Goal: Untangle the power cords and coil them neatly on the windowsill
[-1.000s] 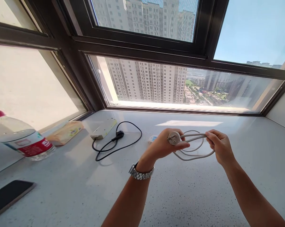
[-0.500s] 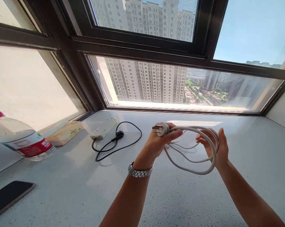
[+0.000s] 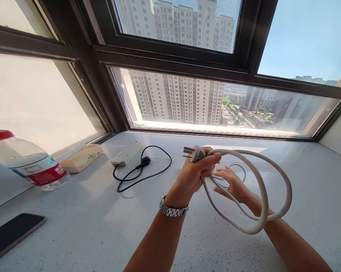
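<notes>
My left hand (image 3: 194, 172), with a metal watch on its wrist, is closed around a white power cord (image 3: 262, 185) just behind its plug (image 3: 194, 153). The plug's prongs point to the left. Wide loops of the cord hang out to the right, in front of my right forearm. Beyond these loops, my right hand (image 3: 234, 185) has its fingers stretched out towards my left hand. Cord strands pass close to its fingertips, and I cannot tell whether they touch. A thinner stretch of cord curves behind that hand.
On the speckled white sill (image 3: 96, 230) lie a white power strip (image 3: 127, 153) with a black cord (image 3: 156, 173), a tissue pack (image 3: 82, 158) and a dark phone (image 3: 13, 234). A red-capped plastic bottle (image 3: 31, 162) stands at the left. A dark-framed window (image 3: 173, 64) rises behind.
My right hand has left the cord loops and moved leftward behind them, closer to my left hand. The loops have spread wider and lower to the right. My left hand keeps its hold.
</notes>
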### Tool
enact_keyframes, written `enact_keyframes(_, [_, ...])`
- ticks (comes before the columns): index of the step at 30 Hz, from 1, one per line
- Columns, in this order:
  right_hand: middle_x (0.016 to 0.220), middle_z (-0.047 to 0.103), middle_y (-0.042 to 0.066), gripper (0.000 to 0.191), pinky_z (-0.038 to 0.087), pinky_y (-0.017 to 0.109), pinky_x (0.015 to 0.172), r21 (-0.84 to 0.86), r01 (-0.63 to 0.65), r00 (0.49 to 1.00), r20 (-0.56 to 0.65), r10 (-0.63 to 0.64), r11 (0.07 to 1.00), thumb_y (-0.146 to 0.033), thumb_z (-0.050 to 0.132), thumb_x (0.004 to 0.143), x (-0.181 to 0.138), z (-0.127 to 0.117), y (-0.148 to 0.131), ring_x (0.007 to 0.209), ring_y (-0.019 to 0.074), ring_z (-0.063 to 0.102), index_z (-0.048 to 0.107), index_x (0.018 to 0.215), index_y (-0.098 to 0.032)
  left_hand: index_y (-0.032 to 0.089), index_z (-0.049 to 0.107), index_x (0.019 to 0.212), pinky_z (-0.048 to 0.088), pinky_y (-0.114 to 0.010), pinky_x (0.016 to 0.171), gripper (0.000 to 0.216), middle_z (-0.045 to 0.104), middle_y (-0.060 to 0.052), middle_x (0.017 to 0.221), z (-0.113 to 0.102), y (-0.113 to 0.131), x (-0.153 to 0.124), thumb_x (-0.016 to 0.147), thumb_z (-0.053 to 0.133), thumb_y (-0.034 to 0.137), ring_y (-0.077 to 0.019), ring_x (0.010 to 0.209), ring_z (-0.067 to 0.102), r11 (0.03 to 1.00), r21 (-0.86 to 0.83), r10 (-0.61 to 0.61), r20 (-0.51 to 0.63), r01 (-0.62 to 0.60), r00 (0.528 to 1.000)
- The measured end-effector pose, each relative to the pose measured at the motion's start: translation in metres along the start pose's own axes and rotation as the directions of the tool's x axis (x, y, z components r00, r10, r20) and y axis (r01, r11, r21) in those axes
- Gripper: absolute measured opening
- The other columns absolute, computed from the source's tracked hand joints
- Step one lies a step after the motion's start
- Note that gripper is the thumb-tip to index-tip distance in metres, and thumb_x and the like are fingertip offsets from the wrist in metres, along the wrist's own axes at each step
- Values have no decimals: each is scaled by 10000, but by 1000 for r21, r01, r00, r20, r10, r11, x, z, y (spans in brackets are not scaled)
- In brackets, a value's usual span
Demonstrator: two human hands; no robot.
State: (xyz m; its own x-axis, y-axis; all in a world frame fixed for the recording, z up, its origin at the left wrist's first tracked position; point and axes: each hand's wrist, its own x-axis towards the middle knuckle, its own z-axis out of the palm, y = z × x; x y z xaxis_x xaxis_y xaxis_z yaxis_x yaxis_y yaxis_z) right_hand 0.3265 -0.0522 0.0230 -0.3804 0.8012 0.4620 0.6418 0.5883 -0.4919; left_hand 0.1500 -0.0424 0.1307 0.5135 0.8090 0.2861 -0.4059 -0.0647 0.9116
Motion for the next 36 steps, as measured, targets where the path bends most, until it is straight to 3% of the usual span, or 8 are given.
enact_keyframes(2, [718, 642, 42, 296, 439, 360, 750, 39, -55, 998, 37, 53, 998, -435, 521, 888, 0, 4, 10, 692, 179, 560, 650, 780, -191, 181, 447, 552, 136, -196, 372, 386, 207, 117, 407, -2, 3, 1, 596, 749, 419, -12, 357, 155, 998, -1, 56, -75, -56, 996])
enact_keyframes(5, [498, 450, -28, 433, 316, 252, 502, 128, -245, 969, 56, 239, 961, -499, 544, 849, -6, 0, 40, 479, 100, 358, 525, 561, -176, 180, 489, 567, 157, -191, 356, 349, 232, 118, 402, -16, 13, -1, 577, 779, 374, -13, 352, 185, 972, 106, 234, -310, -211, 922])
enact_keyframes(9, [464, 378, -60, 487, 294, 241, 457, 353, -517, 852, 126, 507, 780, -619, 599, 744, -17, -18, 82, 439, 81, 327, 524, 575, -168, 187, 524, 559, 158, -197, 335, 298, 243, 121, 382, -40, 27, -5, 592, 777, 341, -14, 332, 192, 918, 248, 395, -531, -309, 749])
enact_keyframes(13, [494, 477, -25, 526, 388, 261, 500, 507, -527, 760, -77, 645, 682, -664, 679, 619, -17, -35, 97, 478, 102, 443, 561, 588, -152, 183, 510, 526, 146, -200, 323, 310, 246, 125, 352, -48, 33, -5, 590, 777, 326, -12, 310, 185, 891, 262, 451, -606, -371, 656])
enact_keyframes(21, [480, 461, -29, 486, 457, 290, 471, 707, -478, 402, -351, 845, 521, -561, 820, 466, -28, -86, 99, 460, 126, 502, 577, 595, -161, 180, 414, 497, 161, -213, 345, 381, 217, 111, 359, -47, 54, -25, 713, 718, 257, -6, 309, 182, 797, 392, 582, -702, -458, 411])
enact_keyframes(25, [458, 298, -96, 384, 307, 246, 375, 691, -302, 533, -449, 717, 657, -498, 788, 579, -37, -116, 83, 388, 67, 276, 573, 684, -198, 187, 474, 510, 190, -221, 338, 344, 293, 101, 366, -56, 48, -25, 635, 784, 272, -27, 328, 225, 755, 473, 654, -592, -455, 470])
enact_keyframes(30, [468, 313, -53, 296, 237, 263, 438, 132, -225, 727, -637, 257, 965, -432, 615, 782, -36, -131, 27, 433, 88, 272, 598, 612, -190, 192, 607, 566, 291, -204, 370, 190, 483, 57, 454, -58, 37, -20, 679, 745, 258, -56, 406, 380, 526, 757, 729, -167, -388, 664])
enact_keyframes(36, [419, 253, -47, 483, 189, 268, 439, -421, -93, 833, -529, -161, 903, -280, 585, 810, -37, -131, -19, 415, 72, 217, 348, 401, -183, 169, 599, 677, 356, -166, 427, 120, 514, 62, 498, -44, 32, -17, 702, 715, 183, -45, 431, 409, 301, 796, 605, 266, -525, 750])
